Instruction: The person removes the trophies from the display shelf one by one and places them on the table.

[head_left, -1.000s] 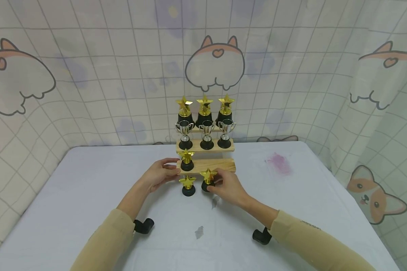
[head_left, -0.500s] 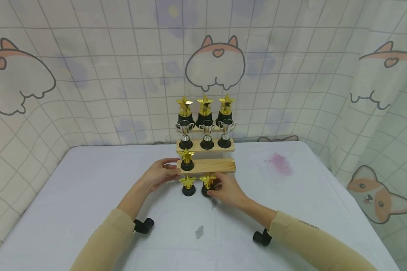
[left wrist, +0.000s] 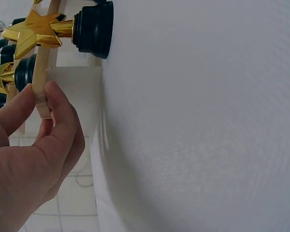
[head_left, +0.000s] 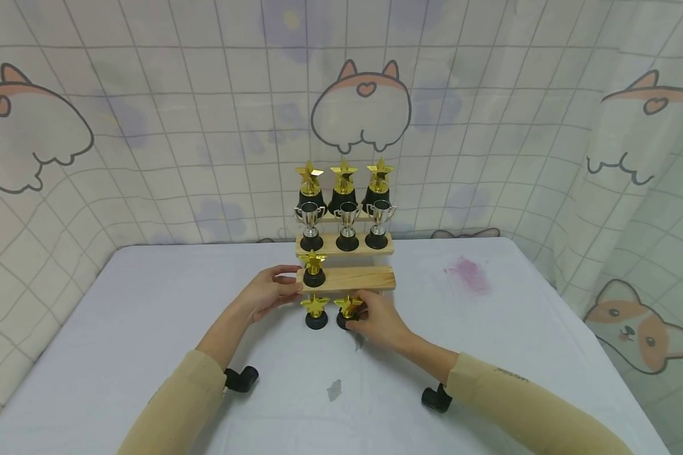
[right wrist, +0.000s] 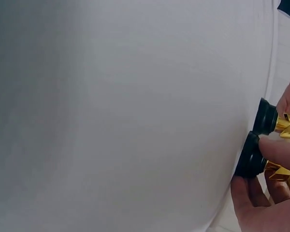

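Note:
My left hand (head_left: 270, 294) pinches the left end of the lowest wooden shelf board (head_left: 357, 279); in the left wrist view, thumb and fingers grip the board's end (left wrist: 42, 104). A small gold star trophy (head_left: 314, 270) with a black base stands at that end of the board. Below, in front of the shelf, another star trophy (head_left: 315, 309) stands on the table. Beside it on the right, my right hand (head_left: 382, 321) holds a matching star trophy (head_left: 346, 305). The right wrist view shows thumb and fingers around its black base (right wrist: 250, 158), low at the tabletop.
Silver cup trophies (head_left: 347, 222) line the middle shelf board (head_left: 327, 245), and larger gold star trophies (head_left: 344, 180) stand on the top one behind. A white cloth covers the table (head_left: 165, 297). Grid-patterned curtain (head_left: 205, 126) surrounds it at the back and sides.
My right hand has brought its star trophy down to tabletop level, then slightly left toward the neighbouring trophy. My left hand keeps its grip on the board.

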